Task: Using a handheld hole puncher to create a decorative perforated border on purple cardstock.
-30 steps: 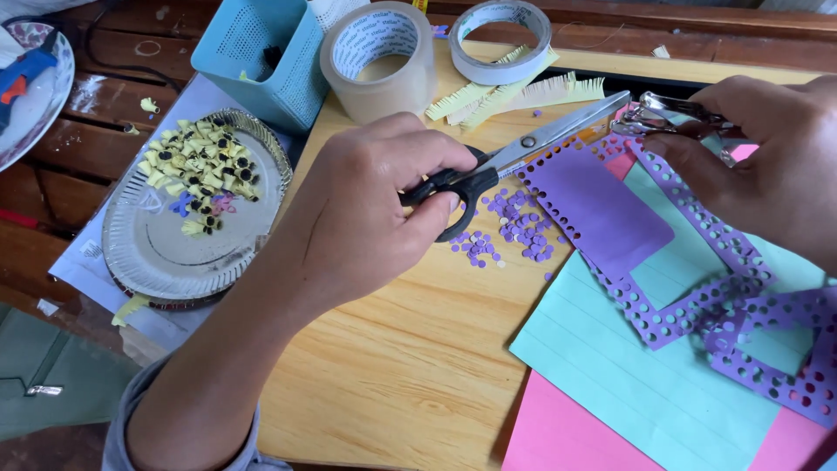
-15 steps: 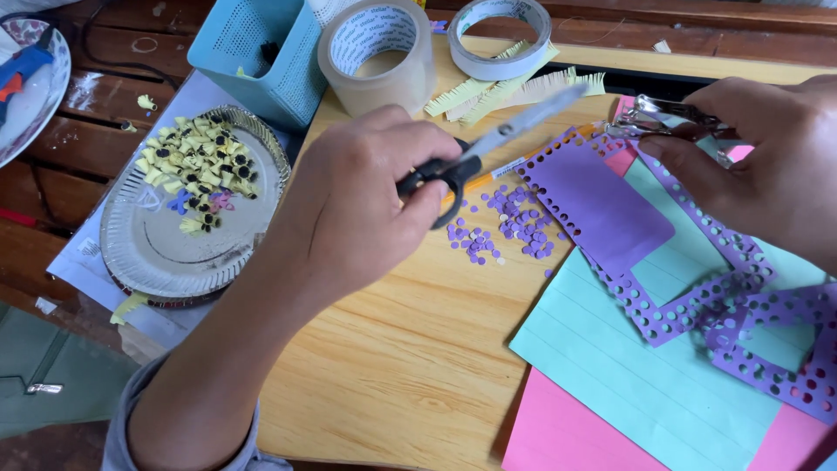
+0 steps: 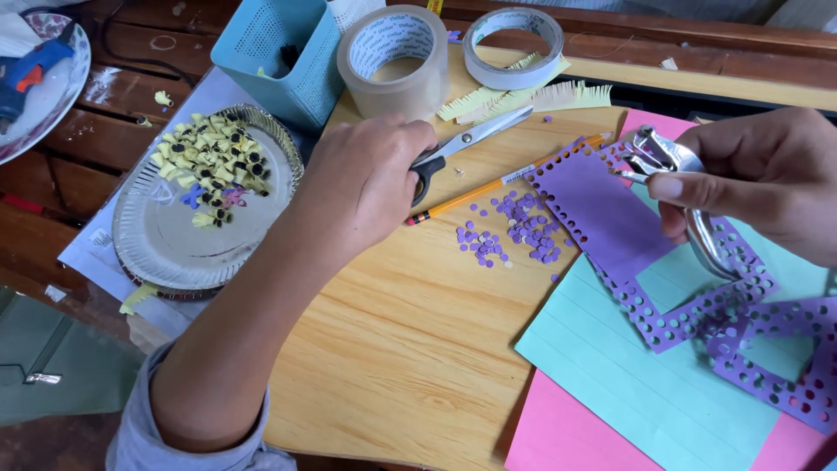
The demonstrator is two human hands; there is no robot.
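My left hand (image 3: 366, 187) grips the black handles of a pair of scissors (image 3: 475, 138), whose closed blades lie low over the wooden board, pointing toward the back right. My right hand (image 3: 767, 187) holds a metal hole punch (image 3: 676, 179) above a purple paper piece (image 3: 602, 214) with rows of punched holes along its edges. A yellow pencil (image 3: 506, 179) lies between the two hands. Small purple paper dots (image 3: 514, 231) are scattered on the board beside the purple paper.
A silver paper plate (image 3: 174, 240) with yellow paper bits sits at left, behind it a blue mesh basket (image 3: 279, 57). Two tape rolls (image 3: 392, 61) and fringed yellow strips (image 3: 523, 96) lie at the back. Green paper (image 3: 610, 366) and pink paper (image 3: 567, 436) sheets lie at the front right.
My left hand has moved the scissors left and toward the back, away from the purple paper, and lowered them toward the board. My right hand still holds the punch.
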